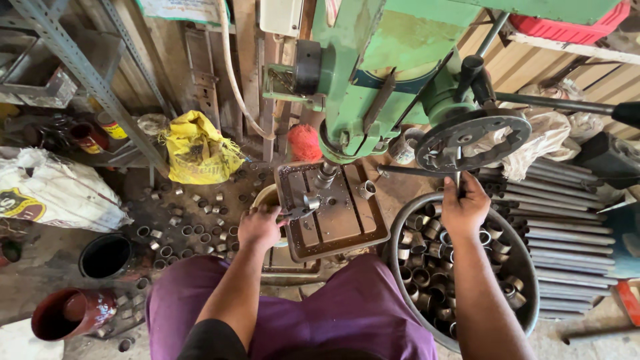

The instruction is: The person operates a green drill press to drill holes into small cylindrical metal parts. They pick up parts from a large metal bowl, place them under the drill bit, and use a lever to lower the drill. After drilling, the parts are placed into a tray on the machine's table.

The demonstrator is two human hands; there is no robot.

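Observation:
I sit in front of a green drill press (373, 73). My left hand (259, 227) grips pliers (297, 212) that clamp a short metal ring (311, 200) on the brown drill table (347, 223), just below the spindle (325, 176). Another ring (367, 189) lies on the table's right side. My right hand (465, 208) is closed around a spoke of the feed handle (459, 183), under the round hand wheel (472, 139).
A round tub (527, 267) full of several metal rings stands under my right arm. More rings lie scattered on the floor (193, 227) at left, near a yellow bag (199, 150), a black bucket (107, 257) and a red can (70, 312). Metal tubes (567, 227) are stacked at right.

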